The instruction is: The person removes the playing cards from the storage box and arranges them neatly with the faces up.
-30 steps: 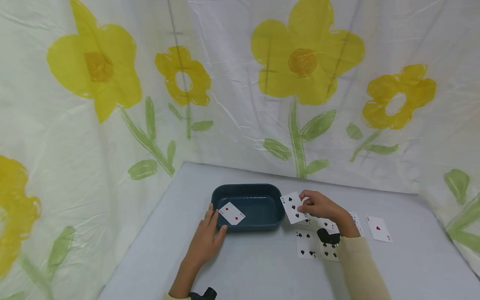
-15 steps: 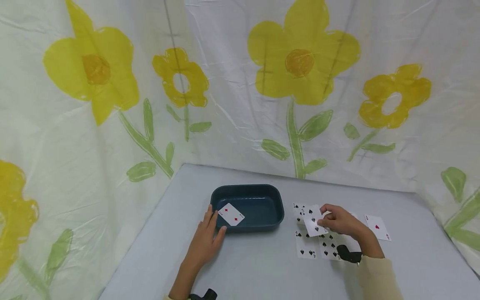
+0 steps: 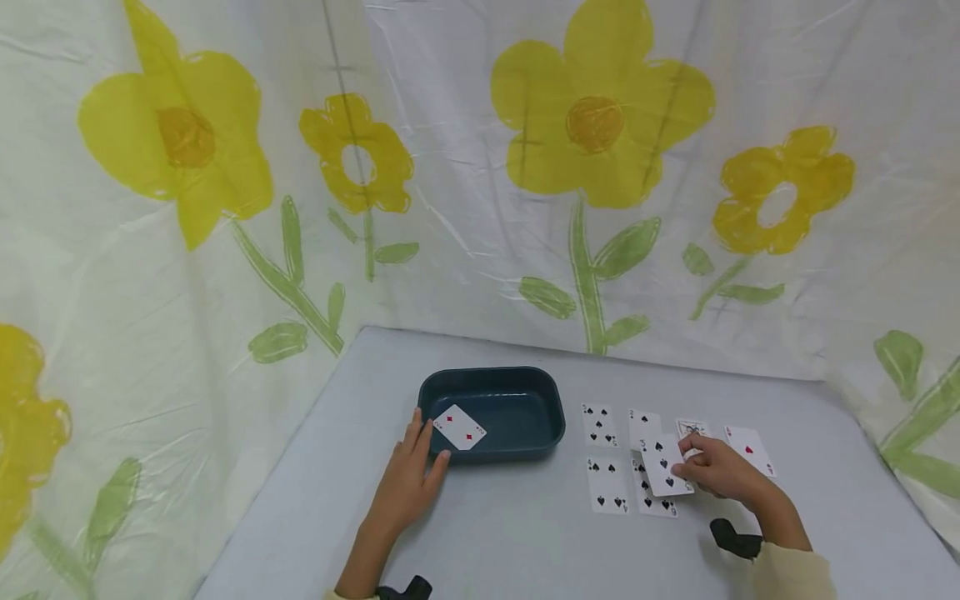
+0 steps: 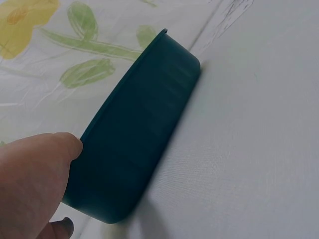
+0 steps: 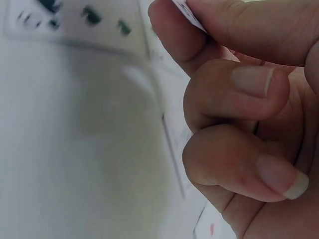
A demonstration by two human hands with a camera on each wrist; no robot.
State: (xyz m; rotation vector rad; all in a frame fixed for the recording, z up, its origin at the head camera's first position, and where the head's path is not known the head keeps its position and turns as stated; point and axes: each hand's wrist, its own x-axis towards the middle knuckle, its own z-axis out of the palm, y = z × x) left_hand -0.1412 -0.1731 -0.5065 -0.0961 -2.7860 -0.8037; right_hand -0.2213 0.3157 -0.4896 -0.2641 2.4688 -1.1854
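My right hand [image 3: 712, 467] pinches a three of spades [image 3: 660, 467] by its right edge, between thumb and index finger. The card is held over the six of spades [image 3: 660, 506] and overlaps another spade card [image 3: 643, 423] behind it. In the right wrist view only a sliver of the held card [image 5: 188, 14] shows at the fingertips, with the other fingers curled. My left hand [image 3: 408, 477] rests at the near left corner of a dark teal tray [image 3: 557, 433], fingers straight along its side and thumb [image 4: 70, 144] against its wall. A two of diamonds [image 3: 460, 427] lies inside the tray.
On the white table [image 3: 517, 533] to the tray's right lie a five of spades [image 3: 599, 427] and a four of spades [image 3: 607, 486]. Farther right are a face card [image 3: 690, 427], partly behind the right hand, and an ace of hearts [image 3: 750, 448]. A flowered curtain [image 3: 450, 275] hangs behind.
My right hand has moved rightward and a little nearer with the three of spades, from the tray's right rim to above the laid-out cards. The left hand stays at the tray.
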